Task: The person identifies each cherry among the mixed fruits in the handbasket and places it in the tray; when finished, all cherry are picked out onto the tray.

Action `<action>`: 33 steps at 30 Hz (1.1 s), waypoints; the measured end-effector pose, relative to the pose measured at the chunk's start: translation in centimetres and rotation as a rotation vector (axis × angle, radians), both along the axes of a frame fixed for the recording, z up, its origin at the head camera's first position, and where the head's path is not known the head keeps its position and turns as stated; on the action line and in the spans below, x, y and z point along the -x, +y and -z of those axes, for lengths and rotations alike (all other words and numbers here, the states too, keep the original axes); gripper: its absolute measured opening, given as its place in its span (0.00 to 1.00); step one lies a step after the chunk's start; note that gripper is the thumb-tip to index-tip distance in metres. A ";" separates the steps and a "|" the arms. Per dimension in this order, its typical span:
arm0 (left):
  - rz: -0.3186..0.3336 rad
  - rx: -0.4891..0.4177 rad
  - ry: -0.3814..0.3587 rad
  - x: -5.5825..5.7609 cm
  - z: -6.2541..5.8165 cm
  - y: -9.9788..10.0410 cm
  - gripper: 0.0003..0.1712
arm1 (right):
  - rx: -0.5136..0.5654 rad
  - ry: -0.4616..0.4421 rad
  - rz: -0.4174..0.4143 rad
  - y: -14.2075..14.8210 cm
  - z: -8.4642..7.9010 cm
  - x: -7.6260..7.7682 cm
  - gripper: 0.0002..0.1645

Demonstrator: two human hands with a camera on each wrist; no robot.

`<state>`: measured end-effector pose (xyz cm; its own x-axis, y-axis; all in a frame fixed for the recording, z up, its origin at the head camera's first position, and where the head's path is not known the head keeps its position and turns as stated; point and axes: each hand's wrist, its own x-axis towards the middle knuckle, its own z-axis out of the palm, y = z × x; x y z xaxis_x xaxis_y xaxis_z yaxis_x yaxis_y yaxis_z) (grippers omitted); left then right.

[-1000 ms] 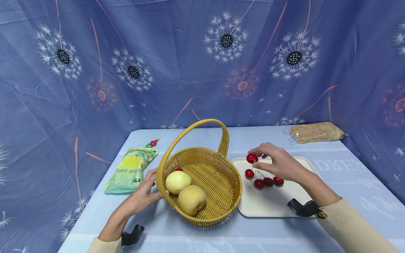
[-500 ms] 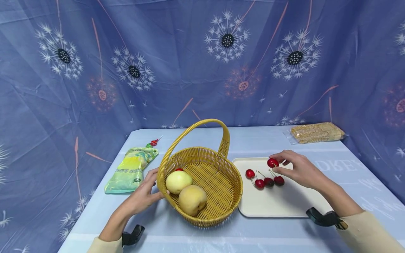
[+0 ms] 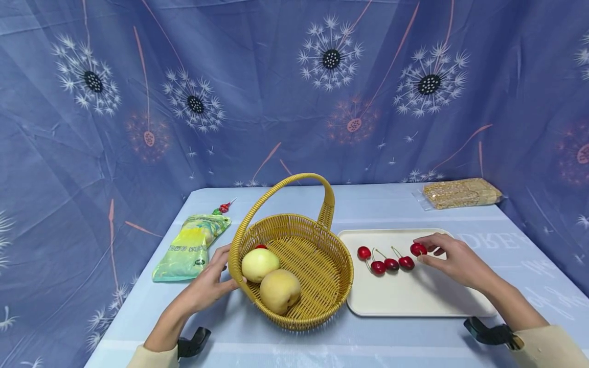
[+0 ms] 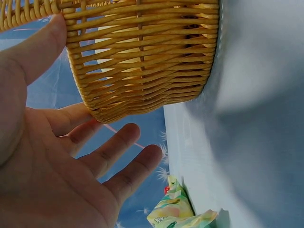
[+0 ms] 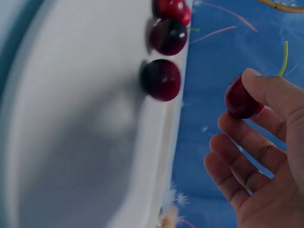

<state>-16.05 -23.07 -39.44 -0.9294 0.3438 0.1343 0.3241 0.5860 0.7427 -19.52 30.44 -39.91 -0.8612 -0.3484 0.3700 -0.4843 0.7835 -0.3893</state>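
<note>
My right hand point(image 3: 465, 259) pinches a dark red cherry point(image 3: 418, 249) between thumb and fingers, over the right part of a white tray point(image 3: 395, 301). A green stem sticks up past the thumb in the right wrist view. Left of that hand, several cherries point(image 3: 391, 264) with stems lie on the tray in a loose row. My left hand point(image 3: 209, 283) rests against the left side of a yellow wicker basket point(image 3: 322, 255), thumb at its rim and fingers spread. Inside the basket are a pale green-yellow fruit point(image 3: 259, 265), a larger yellow fruit point(image 3: 279, 291) and a mostly hidden red thing.
A green-yellow printed bag point(image 3: 190, 248) lies left of the basket, with a red-wrapped lollipop point(image 3: 224, 207) behind it. At the back right is a clear-wrapped golden-brown package point(image 3: 461, 193). The basket's tall handle point(image 3: 250, 214) arches over its left side. Blue cloth surrounds the table.
My right hand has moved right with the cherry and come lower, from above the tray's left part to right of the row. The left hand and basket have stayed in place.
</note>
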 end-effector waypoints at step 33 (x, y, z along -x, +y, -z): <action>0.009 0.004 0.009 0.2 0.1 0.1 0.36 | -0.107 -0.187 0.105 1.8 3.7 1.0 0.26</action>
